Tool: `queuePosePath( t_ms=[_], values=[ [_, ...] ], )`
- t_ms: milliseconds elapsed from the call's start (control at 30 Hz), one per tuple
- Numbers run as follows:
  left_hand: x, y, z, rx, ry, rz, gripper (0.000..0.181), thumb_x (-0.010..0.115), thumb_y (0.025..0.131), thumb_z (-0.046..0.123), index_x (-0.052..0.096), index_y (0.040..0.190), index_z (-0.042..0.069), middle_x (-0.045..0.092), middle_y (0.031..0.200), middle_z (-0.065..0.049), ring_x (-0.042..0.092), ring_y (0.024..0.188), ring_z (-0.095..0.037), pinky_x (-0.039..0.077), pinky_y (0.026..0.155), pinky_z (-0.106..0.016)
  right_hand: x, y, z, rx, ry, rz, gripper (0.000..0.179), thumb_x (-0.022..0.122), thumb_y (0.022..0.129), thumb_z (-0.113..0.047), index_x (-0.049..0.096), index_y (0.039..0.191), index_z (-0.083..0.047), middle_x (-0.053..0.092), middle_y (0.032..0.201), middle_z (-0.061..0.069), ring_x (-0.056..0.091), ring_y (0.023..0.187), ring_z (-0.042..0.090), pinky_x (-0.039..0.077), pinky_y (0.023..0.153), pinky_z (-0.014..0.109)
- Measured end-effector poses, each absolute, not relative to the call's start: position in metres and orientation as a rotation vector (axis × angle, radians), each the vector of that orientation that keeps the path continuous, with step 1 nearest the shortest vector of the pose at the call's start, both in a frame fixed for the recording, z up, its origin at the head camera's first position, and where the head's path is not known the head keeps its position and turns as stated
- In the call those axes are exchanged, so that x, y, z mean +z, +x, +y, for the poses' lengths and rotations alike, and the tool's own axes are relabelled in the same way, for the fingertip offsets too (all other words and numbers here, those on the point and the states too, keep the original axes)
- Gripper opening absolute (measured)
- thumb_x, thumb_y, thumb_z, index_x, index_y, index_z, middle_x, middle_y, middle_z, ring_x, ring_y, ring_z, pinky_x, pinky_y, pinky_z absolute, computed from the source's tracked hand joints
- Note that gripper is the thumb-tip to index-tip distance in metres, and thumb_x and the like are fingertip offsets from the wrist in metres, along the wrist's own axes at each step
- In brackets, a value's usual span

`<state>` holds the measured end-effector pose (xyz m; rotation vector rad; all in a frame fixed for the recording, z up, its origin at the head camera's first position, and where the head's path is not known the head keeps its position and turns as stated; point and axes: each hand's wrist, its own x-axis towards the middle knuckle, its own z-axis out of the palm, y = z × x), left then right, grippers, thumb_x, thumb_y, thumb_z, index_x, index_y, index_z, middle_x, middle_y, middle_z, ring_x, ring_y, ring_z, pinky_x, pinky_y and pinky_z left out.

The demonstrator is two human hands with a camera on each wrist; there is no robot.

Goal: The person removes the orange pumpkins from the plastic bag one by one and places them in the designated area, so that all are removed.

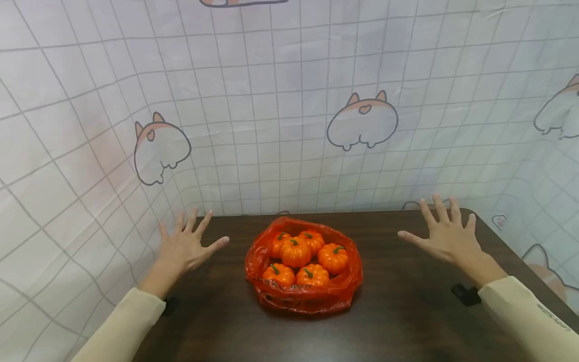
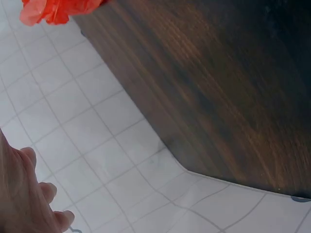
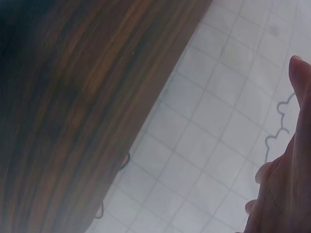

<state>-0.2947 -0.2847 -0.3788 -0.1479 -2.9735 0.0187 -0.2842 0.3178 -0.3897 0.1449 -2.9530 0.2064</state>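
A red plastic bag (image 1: 305, 300) with its mouth spread wide stands at the middle of the dark table. Inside it lie several small orange pumpkins (image 1: 296, 252) with green stems. My left hand (image 1: 183, 249) is held out to the left of the bag, fingers spread, holding nothing. On the other side, my right hand (image 1: 448, 239) is likewise spread and bare, apart from the bag. The left wrist view catches a crumpled piece of the bag (image 2: 60, 9) at its top edge, with part of the left hand (image 2: 29, 194) low at the left.
The brown wood-grain table (image 1: 307, 337) ends at a back edge against a white grid-patterned cloth (image 1: 289, 166) printed with cartoon animals. The cloth also hangs along the left and right sides. A small black object (image 1: 466, 294) shows beside the right wrist.
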Motion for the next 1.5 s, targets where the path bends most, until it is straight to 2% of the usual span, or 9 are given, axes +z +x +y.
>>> queuePosePath(
  t_ms=[500, 1067, 1300, 1500],
  values=[
    [-0.394, -0.271, -0.270, -0.030, -0.209, -2.937, 0.096, 0.034, 0.088, 0.088, 0.014, 0.165, 0.033, 0.010, 0.173, -0.013, 0.010, 0.156, -0.049, 0.000, 0.112, -0.082, -0.404, -0.266, 0.292, 0.240, 0.213, -2.944, 0.109, 0.046, 0.090, -0.080, 0.002, 0.166, -0.016, -0.004, 0.172, 0.021, -0.007, 0.154, 0.055, -0.001, 0.106, 0.086],
    [-0.435, -0.260, -0.233, -0.125, -0.289, -2.920, 0.088, 0.038, 0.091, 0.083, 0.020, 0.164, 0.036, 0.015, 0.172, -0.010, 0.012, 0.158, -0.043, 0.004, 0.116, -0.077, -0.420, -0.255, 0.247, 0.348, 0.309, -2.933, 0.106, 0.052, 0.089, -0.078, 0.018, 0.165, -0.012, 0.009, 0.171, 0.020, 0.005, 0.152, 0.056, 0.006, 0.108, 0.084],
    [-0.446, -0.268, -0.217, -0.285, -0.331, -2.885, 0.084, 0.040, 0.094, 0.079, 0.026, 0.163, 0.034, 0.028, 0.168, -0.015, 0.019, 0.157, -0.042, 0.010, 0.120, -0.072, -0.424, -0.257, 0.227, 0.480, 0.324, -2.921, 0.102, 0.053, 0.090, -0.074, 0.022, 0.164, -0.011, 0.012, 0.170, 0.021, 0.009, 0.151, 0.057, 0.011, 0.109, 0.082],
    [-0.452, -0.275, -0.206, -0.446, -0.338, -2.804, 0.077, 0.044, 0.096, 0.073, 0.039, 0.159, 0.028, 0.048, 0.156, -0.017, 0.038, 0.148, -0.043, 0.024, 0.119, -0.067, -0.427, -0.260, 0.211, 0.611, 0.367, -2.868, 0.097, 0.056, 0.093, -0.069, 0.024, 0.163, -0.010, 0.015, 0.169, 0.021, 0.013, 0.150, 0.055, 0.016, 0.110, 0.080]
  ],
)
